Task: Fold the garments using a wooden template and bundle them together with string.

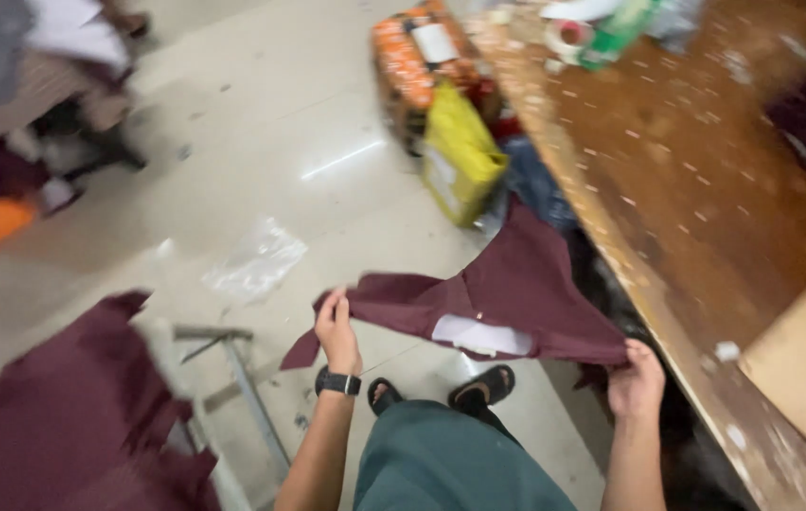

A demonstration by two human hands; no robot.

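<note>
I hold a maroon garment (507, 293) spread out in front of me above the floor. My left hand (337, 331), with a black watch on the wrist, pinches its left edge. Its right edge, close to the table's side, is gripped by my right hand (637, 380). A white label patch (480, 335) shows on the underside of the cloth. My feet in dark sandals (483, 386) and green trousers (441, 464) are below the garment.
A worn brown wooden table (706, 199) runs along the right, with a tape roll (566, 38) and a cardboard piece (805, 369) on it. A maroon cloth pile (62, 416) lies lower left, beside a metal frame (242, 378). A yellow bag (460, 151), an orange pack (412, 57) and a plastic bag (256, 260) sit on the floor.
</note>
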